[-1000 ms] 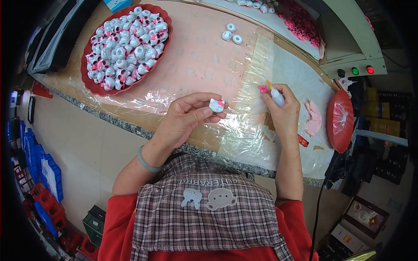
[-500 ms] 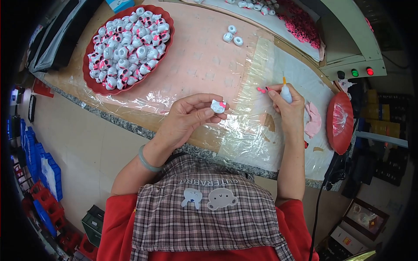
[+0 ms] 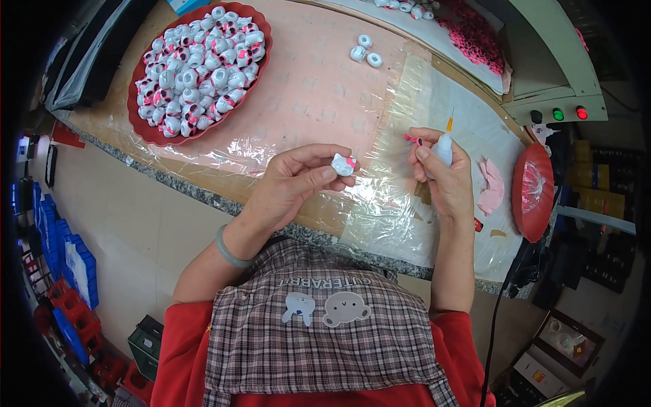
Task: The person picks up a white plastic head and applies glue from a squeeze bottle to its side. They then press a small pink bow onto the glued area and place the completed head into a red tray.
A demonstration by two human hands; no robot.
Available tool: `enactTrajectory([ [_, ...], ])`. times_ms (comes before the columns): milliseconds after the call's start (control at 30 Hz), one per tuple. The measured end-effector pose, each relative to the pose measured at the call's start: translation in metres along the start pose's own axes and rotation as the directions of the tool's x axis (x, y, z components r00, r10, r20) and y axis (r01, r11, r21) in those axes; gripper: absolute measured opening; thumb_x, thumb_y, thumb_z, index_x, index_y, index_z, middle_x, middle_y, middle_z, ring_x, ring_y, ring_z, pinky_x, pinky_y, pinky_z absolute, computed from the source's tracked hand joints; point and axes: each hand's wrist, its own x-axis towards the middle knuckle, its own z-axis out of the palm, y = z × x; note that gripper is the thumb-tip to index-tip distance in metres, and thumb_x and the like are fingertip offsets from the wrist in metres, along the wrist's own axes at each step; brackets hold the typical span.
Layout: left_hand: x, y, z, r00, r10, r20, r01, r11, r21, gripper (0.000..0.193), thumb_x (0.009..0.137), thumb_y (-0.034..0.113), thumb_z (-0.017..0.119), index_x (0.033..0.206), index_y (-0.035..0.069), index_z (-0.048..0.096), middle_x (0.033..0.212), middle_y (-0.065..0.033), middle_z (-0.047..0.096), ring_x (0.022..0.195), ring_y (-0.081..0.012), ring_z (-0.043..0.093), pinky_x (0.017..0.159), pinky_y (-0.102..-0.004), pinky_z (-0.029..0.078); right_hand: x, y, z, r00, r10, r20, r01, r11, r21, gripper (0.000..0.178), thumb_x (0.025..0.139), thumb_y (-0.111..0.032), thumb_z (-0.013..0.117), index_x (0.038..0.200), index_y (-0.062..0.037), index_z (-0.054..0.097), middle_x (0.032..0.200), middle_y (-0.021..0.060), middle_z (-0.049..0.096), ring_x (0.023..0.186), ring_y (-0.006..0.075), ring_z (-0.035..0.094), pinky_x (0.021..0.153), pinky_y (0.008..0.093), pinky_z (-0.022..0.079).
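Between thumb and fingers, my left hand [image 3: 302,175] pinches a small white cat-head figure [image 3: 343,165] with a pink bow on one ear. My right hand [image 3: 444,169] is closed around a small white squeeze bottle [image 3: 443,148], whose orange needle tip [image 3: 449,123] points up and away from me. Its thumb and forefinger also hold a small pink and black piece [image 3: 418,142]. Just left of those fingertips is another bit of pink [image 3: 408,138]; whether it is held or lies on the table cannot be told.
A red scalloped tray [image 3: 133,117] heaped with white and pink figures stands at the far left. Three white pieces [image 3: 365,51] sit at the back. Right of my right hand lie a pink cloth [image 3: 490,188] and a red dish [image 3: 532,193]. A metal housing with buttons [image 3: 558,114] overhangs the far right.
My right hand has lifted a pink and black piece off the table and turned, with the bottle still in it. The left hand has barely shifted with the cat-head figure.
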Motion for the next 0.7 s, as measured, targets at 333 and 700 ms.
enactTrajectory([
  [333,0.0,-0.004,0.006,1.0,0.018,-0.021,-0.015,0.993,0.118,0.029,0.088,0.002,0.059,0.116,-0.004,0.057,0.104,-0.011,0.064,0.093,-0.0181,0.065,0.082,-0.0275,0.053,-0.016,0.01,0.025,0.988,-0.038,0.15,0.025,0.996,0.087,0.015,0.083,0.004,0.062,0.098,0.0048,0.062,0.082,0.011,0.065,0.064,0.0123,0.061,0.057,0.0231,0.051],
  [700,0.0,-0.009,0.011,0.997,0.064,-0.034,-0.055,0.973,0.224,0.029,0.087,0.0,0.061,0.116,-0.004,0.057,0.106,-0.011,0.064,0.097,-0.0181,0.063,0.087,-0.0278,0.052,-0.022,0.013,0.034,0.981,-0.035,0.192,0.024,0.998,0.061,0.009,0.084,0.006,0.06,0.092,0.0048,0.063,0.084,0.0112,0.065,0.072,0.016,0.065,0.063,0.0256,0.054],
])
